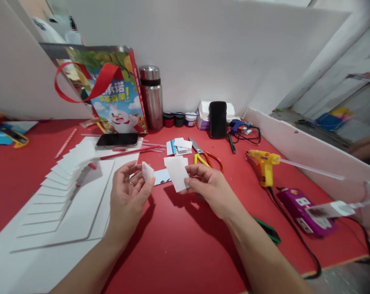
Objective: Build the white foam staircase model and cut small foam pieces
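My left hand (131,188) pinches a small folded white piece of card (147,172) between thumb and fingers. In my right hand (208,183) is a flat white card (176,174), gripped at its right edge by thumb and fingers. The two pieces are apart, held above the red table (172,245). Partly covered behind them lies a light-blue printed strip (162,177). Just beyond my hands are a small pile of white and blue card scraps (179,146) and a pair of scissors (207,157) with orange and yellow handles.
At left, a fanned stack of white cards (50,196) lies on white sheets. A yellow glue gun (264,165) and a purple power strip (304,212) with cables are at right. Behind stand a printed bag (117,94), a steel flask (152,102) and paint pots (179,119).
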`<state>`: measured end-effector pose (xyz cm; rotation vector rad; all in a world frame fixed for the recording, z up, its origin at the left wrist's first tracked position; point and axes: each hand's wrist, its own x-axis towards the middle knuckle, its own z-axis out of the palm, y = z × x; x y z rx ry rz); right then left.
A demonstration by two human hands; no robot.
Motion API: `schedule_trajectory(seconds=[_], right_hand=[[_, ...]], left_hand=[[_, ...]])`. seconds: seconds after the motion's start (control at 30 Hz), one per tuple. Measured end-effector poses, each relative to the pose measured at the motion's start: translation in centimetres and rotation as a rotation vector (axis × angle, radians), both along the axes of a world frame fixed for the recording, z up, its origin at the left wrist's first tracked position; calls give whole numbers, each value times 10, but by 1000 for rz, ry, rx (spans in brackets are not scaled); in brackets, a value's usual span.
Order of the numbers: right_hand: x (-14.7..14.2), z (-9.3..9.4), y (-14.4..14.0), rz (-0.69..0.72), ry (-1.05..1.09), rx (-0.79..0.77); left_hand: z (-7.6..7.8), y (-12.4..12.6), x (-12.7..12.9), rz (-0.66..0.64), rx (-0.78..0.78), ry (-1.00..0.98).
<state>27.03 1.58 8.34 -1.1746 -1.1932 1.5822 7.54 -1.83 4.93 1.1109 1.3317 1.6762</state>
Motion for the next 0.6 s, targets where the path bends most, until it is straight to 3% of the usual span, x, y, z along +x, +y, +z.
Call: schedule_trajectory(seconds=[0.17,0.3,0.43,0.6], right_hand=[[-4,0,-3,40,-99,2],[-7,-2,-6,101,-205,121],[-7,-4,-5,182,-146,209],[-8,-4,-6,237,-35,131]], left_hand=[[-2,-8,6,-91,97,293],[-4,-12,7,-186,135,530],[-4,-10,5,-240,120,611],[-6,-8,4,-229,125,666]])
